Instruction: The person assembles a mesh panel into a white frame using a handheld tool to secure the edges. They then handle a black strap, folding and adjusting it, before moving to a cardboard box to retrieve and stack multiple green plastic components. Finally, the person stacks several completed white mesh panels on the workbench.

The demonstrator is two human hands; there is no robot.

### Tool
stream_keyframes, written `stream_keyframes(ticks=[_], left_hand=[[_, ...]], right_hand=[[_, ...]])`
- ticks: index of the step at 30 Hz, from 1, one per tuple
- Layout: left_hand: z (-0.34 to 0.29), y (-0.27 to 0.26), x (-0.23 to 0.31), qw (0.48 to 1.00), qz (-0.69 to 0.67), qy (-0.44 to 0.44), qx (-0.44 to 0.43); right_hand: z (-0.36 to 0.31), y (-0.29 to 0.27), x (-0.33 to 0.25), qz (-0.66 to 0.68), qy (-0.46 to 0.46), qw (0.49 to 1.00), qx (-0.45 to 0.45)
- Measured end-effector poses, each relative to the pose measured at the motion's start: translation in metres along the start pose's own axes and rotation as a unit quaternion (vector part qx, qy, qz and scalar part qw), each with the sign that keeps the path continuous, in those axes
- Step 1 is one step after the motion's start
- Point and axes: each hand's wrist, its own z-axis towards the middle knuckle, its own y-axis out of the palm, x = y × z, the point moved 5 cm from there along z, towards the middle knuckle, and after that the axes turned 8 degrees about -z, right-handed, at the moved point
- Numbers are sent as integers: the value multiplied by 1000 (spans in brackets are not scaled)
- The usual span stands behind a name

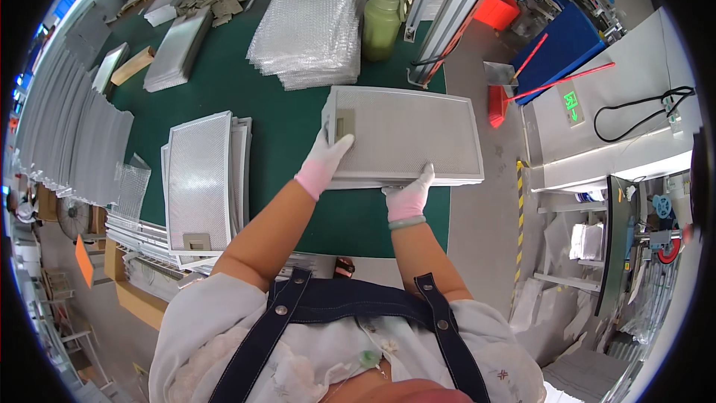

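Observation:
A stack of flat silver mesh filter panels (410,134) with metal frames lies at the right edge of the green table, its right end reaching past the edge. My left hand (325,158), in a white and pink glove, grips the left end, thumb on top beside the small latch plate (344,125). At the near long edge my right hand (410,198), gloved alike, is closed on the rim with its thumb on top; its other fingers are hidden below. Left of my left arm, more mesh filter panels (200,183) lie in a slightly fanned pile.
Bubble-wrap sheets (307,30) are stacked at the back of the green table (283,113), beside a green jug (382,24). A metal post (455,19) rises at the far right corner. Many grey panels (74,119) stand in a row at the left.

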Motion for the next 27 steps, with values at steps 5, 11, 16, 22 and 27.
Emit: stream_keyframes(ticks=[5, 11, 16, 22, 27], left_hand=[[63, -11, 6, 993, -82, -24, -76], [51, -2, 0, 989, -104, -102, -23], [48, -13, -27, 976, -181, -109, -55], [49, -20, -41, 977, -187, -69, -73], [37, -5, -31, 988, -136, -40, -61]], right_hand=[[22, 34, 6, 1, -6, 1000, -11], [37, 15, -7, -40, 58, 995, -70], [17, -32, -53, -199, 52, 976, -66], [103, -111, -177, -143, -239, 958, -73], [143, -79, -162, -118, -8, 975, -188]])
